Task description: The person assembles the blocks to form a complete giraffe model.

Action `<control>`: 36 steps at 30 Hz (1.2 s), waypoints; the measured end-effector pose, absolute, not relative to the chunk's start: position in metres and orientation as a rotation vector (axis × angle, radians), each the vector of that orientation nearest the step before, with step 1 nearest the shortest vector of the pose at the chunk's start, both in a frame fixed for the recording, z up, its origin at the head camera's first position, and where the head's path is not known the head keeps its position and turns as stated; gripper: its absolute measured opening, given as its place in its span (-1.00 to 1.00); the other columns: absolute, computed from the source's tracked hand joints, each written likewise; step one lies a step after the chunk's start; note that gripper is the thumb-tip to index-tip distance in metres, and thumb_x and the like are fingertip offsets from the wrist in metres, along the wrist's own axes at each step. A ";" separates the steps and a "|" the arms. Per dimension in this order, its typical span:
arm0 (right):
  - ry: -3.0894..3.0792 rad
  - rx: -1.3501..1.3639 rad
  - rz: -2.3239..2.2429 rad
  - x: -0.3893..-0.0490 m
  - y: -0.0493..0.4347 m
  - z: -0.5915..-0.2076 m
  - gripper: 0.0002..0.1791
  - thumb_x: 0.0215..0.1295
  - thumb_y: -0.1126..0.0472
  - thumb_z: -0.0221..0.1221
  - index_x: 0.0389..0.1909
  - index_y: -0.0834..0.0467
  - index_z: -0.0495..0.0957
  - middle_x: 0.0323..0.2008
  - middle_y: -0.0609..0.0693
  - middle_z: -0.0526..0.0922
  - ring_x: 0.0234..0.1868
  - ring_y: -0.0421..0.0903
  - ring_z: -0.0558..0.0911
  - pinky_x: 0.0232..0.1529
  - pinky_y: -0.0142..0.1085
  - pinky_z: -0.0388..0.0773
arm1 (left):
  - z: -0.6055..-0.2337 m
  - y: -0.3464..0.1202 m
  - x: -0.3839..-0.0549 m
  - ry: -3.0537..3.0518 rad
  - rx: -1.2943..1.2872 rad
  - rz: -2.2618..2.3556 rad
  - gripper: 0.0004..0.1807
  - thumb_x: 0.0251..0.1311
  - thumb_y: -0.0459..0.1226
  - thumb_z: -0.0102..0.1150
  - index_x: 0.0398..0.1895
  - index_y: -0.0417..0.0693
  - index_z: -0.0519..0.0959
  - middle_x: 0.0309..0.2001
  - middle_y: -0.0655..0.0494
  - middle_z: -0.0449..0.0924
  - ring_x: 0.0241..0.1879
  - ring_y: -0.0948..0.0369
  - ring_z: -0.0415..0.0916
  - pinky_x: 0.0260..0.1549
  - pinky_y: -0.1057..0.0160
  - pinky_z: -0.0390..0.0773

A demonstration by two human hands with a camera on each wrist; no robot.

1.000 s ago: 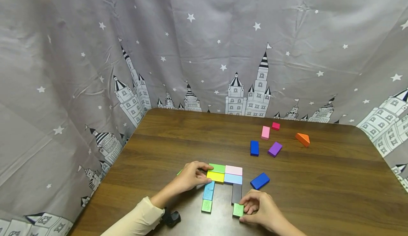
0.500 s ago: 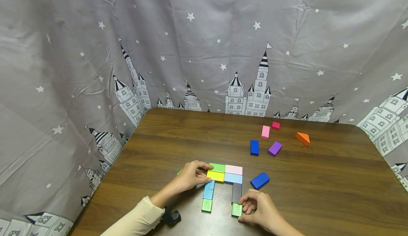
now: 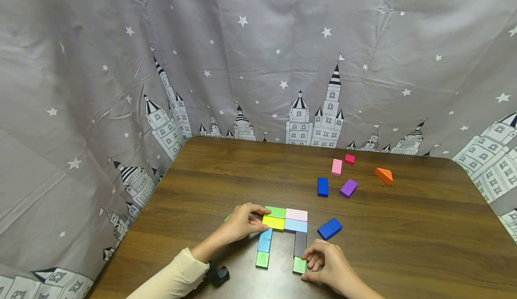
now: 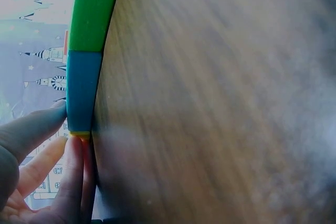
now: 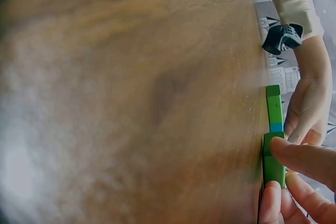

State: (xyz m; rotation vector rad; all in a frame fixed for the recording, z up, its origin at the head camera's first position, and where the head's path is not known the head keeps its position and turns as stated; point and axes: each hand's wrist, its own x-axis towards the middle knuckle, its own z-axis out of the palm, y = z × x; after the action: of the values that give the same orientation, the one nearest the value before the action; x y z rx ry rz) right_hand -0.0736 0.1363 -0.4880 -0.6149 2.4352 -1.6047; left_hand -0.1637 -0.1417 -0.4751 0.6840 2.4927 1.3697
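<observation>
In the head view, flat blocks lie joined: a green block [image 3: 276,212] and a pink block [image 3: 296,215] behind, a yellow block [image 3: 273,223] and a light blue block [image 3: 295,225] before them. A blue block [image 3: 265,240] with a small green block [image 3: 262,259] runs down from the left side, a dark grey block [image 3: 300,244] from the right. My left hand [image 3: 242,222] touches the left ends of the yellow and green blocks with thumb and fingers. My right hand [image 3: 327,263] pinches a second small green block [image 3: 300,265] against the grey block's near end.
Beyond the right hand lies a dark blue block [image 3: 329,229]. Farther back are another dark blue block [image 3: 322,186], a purple one [image 3: 348,188], a pink one [image 3: 337,167], a red one [image 3: 349,159] and an orange triangle [image 3: 383,176]. A green piece [image 3: 227,217] shows behind the left hand.
My right hand has slid slightly left with the small green block, lining it up under the dark grey block. The left hand has stayed in place.
</observation>
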 end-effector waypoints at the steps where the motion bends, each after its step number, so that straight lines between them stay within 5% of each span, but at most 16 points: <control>1: 2.440 -0.616 -1.600 -0.074 0.136 -0.489 -0.62 -0.24 0.43 0.58 -0.35 0.24 0.64 -0.41 -0.09 0.55 -0.45 -0.30 0.55 -0.47 -0.38 0.60 | -0.475 -0.142 -0.164 2.492 0.686 1.371 -0.59 0.12 -0.36 0.45 0.05 -0.28 0.65 -0.06 -0.16 0.57 -0.17 0.01 0.67 -0.26 0.32 0.65; 14: 2.463 -0.695 -1.621 -0.075 0.138 -0.499 -0.60 -0.24 0.40 0.60 -0.35 0.24 0.62 -0.44 -0.06 0.57 -0.48 -0.28 0.55 -0.51 -0.36 0.59 | -0.480 -0.141 -0.164 2.510 0.702 1.346 -0.59 0.14 -0.35 0.44 0.06 -0.27 0.64 -0.06 -0.16 0.57 -0.18 0.02 0.66 -0.26 0.30 0.65; 19: 2.433 -0.732 -1.689 -0.080 0.144 -0.496 -0.64 -0.09 0.35 0.56 -0.29 0.31 0.61 -0.40 0.06 0.62 -0.48 -0.28 0.57 -0.51 -0.37 0.60 | -0.485 -0.141 -0.163 2.514 0.703 1.349 -0.59 0.14 -0.34 0.44 0.06 -0.26 0.65 -0.05 -0.16 0.57 -0.18 0.02 0.66 -0.26 0.31 0.65; 26: 2.519 -0.773 -1.774 -0.098 0.149 -0.492 -0.64 -0.05 0.37 0.53 -0.22 0.37 0.64 -0.31 0.19 0.62 -0.38 -0.09 0.63 -0.38 -0.35 0.64 | -0.490 -0.142 -0.163 2.507 0.715 1.365 -0.59 0.13 -0.35 0.44 0.06 -0.28 0.64 -0.06 -0.18 0.56 -0.17 -0.01 0.66 -0.26 0.31 0.65; 36: 2.841 -0.827 -1.527 -0.128 0.153 -0.492 -0.56 -0.10 0.21 0.59 -0.16 0.25 0.70 -0.15 0.01 0.69 -0.26 0.02 0.65 -0.24 -0.24 0.65 | -0.492 -0.143 -0.162 2.518 0.723 1.326 -0.58 0.17 -0.31 0.43 0.09 -0.26 0.64 -0.06 -0.17 0.54 -0.14 -0.03 0.65 -0.23 0.29 0.65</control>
State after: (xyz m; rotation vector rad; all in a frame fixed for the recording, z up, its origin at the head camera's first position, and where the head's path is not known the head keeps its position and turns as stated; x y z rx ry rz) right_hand -0.1277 0.1528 -0.4921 -0.8270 2.8405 -1.5273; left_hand -0.1622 -0.1431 -0.4919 0.7229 2.5183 1.3260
